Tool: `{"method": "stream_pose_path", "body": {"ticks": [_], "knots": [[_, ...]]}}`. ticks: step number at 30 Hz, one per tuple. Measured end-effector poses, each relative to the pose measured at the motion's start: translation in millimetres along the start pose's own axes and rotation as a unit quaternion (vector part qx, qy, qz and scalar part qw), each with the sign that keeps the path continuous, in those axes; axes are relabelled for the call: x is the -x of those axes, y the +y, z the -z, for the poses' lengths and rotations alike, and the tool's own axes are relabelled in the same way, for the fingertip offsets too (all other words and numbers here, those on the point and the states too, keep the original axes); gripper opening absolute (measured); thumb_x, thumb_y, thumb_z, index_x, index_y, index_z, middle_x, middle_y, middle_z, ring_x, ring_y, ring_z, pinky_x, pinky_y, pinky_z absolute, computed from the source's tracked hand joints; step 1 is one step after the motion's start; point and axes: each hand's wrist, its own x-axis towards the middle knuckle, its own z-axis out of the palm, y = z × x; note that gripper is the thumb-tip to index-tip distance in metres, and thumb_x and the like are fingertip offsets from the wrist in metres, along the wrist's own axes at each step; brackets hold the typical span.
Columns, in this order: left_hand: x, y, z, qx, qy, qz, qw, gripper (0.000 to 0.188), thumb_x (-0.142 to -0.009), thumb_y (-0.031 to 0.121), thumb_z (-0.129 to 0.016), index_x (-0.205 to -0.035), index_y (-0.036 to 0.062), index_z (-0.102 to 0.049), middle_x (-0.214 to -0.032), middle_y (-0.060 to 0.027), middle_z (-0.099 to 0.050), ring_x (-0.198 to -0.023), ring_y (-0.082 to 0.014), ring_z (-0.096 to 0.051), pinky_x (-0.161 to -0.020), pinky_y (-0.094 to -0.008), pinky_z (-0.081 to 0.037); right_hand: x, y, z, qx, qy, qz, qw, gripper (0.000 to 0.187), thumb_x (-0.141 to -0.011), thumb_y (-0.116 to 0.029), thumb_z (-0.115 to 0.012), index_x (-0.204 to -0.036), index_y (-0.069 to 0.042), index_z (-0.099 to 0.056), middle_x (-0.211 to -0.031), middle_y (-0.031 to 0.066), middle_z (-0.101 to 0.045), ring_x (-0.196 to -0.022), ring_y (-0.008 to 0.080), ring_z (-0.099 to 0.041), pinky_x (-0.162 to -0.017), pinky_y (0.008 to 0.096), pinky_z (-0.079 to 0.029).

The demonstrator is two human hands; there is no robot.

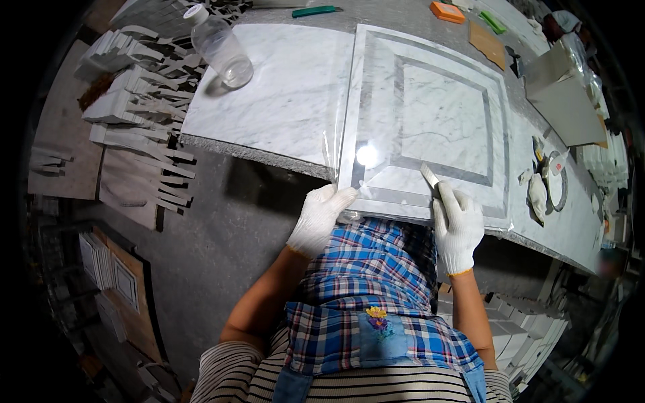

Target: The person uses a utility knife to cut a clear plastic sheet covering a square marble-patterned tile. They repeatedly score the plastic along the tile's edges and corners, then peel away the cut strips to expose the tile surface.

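A framed white marble panel (447,111) with grey inlaid bands lies on the worktop, its near edge toward my body. Clear plastic film (330,151) wraps it and sticks out past its left edge. My left hand (320,218), in a white knit glove, is closed on the near left corner, thumb on top and fingers hidden below. Over the near right part of the panel is my gloved right hand (459,225), closed on a short, pale flat strip (428,176). The strip's tip rests at the inner grey band; I cannot make out its kind.
On a marble slab (282,87) at left stands a clear plastic bottle (222,50). A green cutter (314,11) lies at the back. Tape rolls (556,181) and a cardboard box (564,91) are at right. Bundled white strips (131,101) are stacked at far left.
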Motion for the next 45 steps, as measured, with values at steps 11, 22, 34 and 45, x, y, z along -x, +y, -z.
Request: {"method": "stream_pose_path", "body": {"ticks": [11,22,34,45], "knots": [[-13,-20,7,0.004,0.006,-0.041,0.999,0.030,-0.101,0.020,-0.065,-0.105,-0.0095,-0.068,-0.085,-0.0151,-0.074,-0.062,-0.0194,-0.069,-0.060,-0.0302,-0.056,-57,165,24,0.113,0.165,-0.127,0.972,0.036,-0.094,-0.032,-0.070,-0.126,-0.016,-0.075,-0.107,0.0175,-0.071,-0.096,0.0365,-0.066,-0.088,0.0465,-0.052],[-10,-17,7,0.014,0.025,-0.021,0.999,0.028,-0.100,0.019,-0.067,-0.107,-0.0085,-0.070,-0.087,-0.0078,-0.071,-0.070,-0.0116,-0.064,-0.062,-0.0267,-0.052,-100,426,22,0.231,-0.023,-0.384,0.894,0.051,-0.098,-0.042,-0.057,-0.141,-0.015,-0.060,-0.116,0.0218,-0.072,-0.104,0.0406,-0.069,-0.091,0.0494,-0.054],[2,9,3,-0.070,-0.031,0.011,0.997,0.035,-0.105,0.029,-0.062,-0.109,-0.0035,-0.074,-0.083,-0.0054,-0.071,-0.075,-0.0100,-0.064,-0.068,-0.0245,-0.050,-97,448,30,-0.168,0.148,-0.401,0.888,0.035,-0.100,-0.020,-0.068,-0.131,-0.004,-0.065,-0.110,0.0073,-0.070,-0.096,0.0159,-0.064,-0.085,0.0320,-0.049],[-2,4,2,-0.077,-0.012,0.030,0.996,0.039,-0.104,0.034,-0.063,-0.109,-0.0039,-0.073,-0.081,-0.0071,-0.070,-0.071,-0.0111,-0.064,-0.067,-0.0262,-0.051,-53,41,46,-0.331,-0.149,-0.175,0.915,0.037,-0.098,-0.023,-0.072,-0.129,-0.004,-0.067,-0.112,0.0086,-0.073,-0.099,0.0192,-0.069,-0.086,0.0355,-0.056]]}}
